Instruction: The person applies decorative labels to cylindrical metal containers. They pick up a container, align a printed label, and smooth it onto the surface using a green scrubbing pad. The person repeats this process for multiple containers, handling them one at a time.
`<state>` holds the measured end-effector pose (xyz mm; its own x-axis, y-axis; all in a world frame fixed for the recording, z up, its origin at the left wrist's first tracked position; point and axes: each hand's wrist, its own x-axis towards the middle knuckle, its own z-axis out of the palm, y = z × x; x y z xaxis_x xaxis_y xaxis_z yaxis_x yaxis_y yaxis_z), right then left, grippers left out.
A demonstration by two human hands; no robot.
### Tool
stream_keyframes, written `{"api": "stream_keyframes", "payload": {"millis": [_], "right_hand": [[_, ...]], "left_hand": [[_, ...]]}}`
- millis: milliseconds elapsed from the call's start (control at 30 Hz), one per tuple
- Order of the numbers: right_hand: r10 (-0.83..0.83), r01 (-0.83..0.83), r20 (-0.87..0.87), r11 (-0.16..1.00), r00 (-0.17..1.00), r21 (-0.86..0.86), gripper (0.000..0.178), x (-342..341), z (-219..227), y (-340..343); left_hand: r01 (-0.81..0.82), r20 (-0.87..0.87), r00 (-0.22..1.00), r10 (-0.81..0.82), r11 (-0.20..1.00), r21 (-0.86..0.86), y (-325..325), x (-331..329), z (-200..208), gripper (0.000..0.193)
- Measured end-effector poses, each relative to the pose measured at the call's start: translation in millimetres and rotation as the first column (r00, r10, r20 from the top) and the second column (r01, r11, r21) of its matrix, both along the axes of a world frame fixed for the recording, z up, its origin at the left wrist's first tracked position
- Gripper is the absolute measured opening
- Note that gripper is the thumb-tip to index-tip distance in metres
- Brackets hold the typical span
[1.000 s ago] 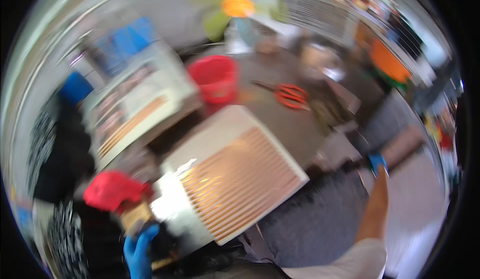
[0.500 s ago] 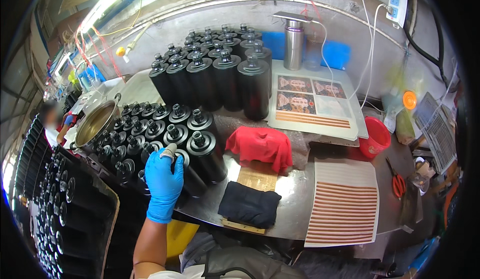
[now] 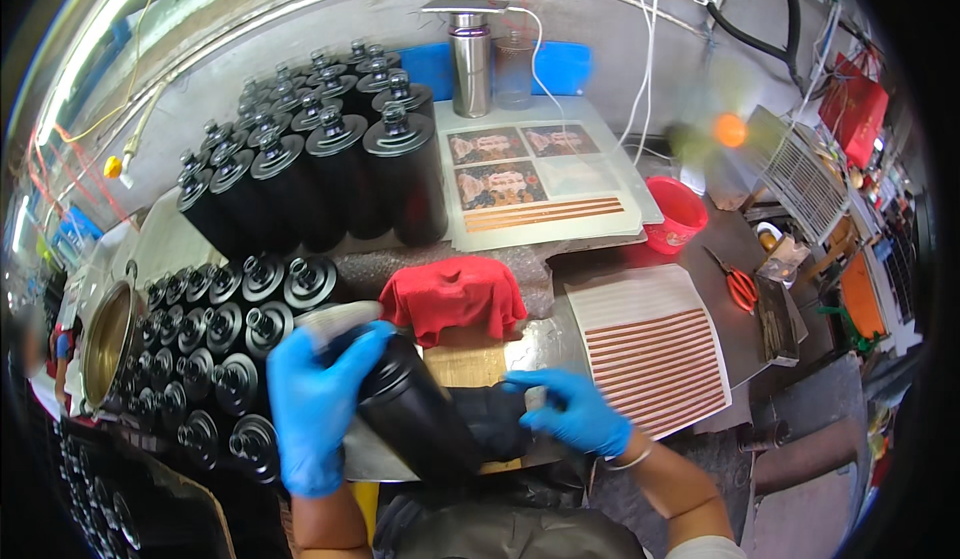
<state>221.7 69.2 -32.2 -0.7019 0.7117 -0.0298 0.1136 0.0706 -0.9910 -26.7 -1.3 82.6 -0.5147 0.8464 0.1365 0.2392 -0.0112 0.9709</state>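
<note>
My left hand, in a blue glove with a greyish-white wrap on a finger, grips a black bottle near its top. The bottle tilts, its base toward the lower right over the folded black cloth. My right hand, also blue-gloved, hovers right of that cloth with fingers apart and nothing held. Under the cloth lies a wooden board. A red cloth is draped over something just behind. On the left stand several black bottles with clear necks; a further group stands behind.
A sheet of brown strips lies at right, with red-handled scissors beyond. Printed labels lie on a stack at the back, near a steel flask and a red bucket. A metal pot stands far left.
My left hand has lifted a bottle out of the near group and carried it right, tilting it. My right hand has come into view. The whole view has turned rightward.
</note>
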Motion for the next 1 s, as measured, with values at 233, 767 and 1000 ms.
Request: {"api": "stream_keyframes", "payload": {"millis": [233, 767, 1000], "right_hand": [[-0.046, 0.064, 0.193, 0.994, 0.980, -0.089, 0.071, -33.1, -14.3, -4.6], [-0.821, 0.347, 0.546, 0.568, 0.168, 0.746, 0.051, 16.3, 2.4, 413.1], [-0.710, 0.464, 0.565, 0.704, 0.421, 0.538, 0.067, 9.4, -11.0, 440.2]], "left_hand": [[0.133, 0.099, 0.983, -0.155, 0.970, 0.202, 24.1, 36.5, -104.0, 0.073], [0.488, 0.502, 0.774, -0.386, 0.868, -0.085, 13.6, 13.2, -155.5, 0.083], [0.445, 0.477, 0.830, -0.288, 0.858, -0.258, 7.6, 14.1, -144.0, 0.063]]}}
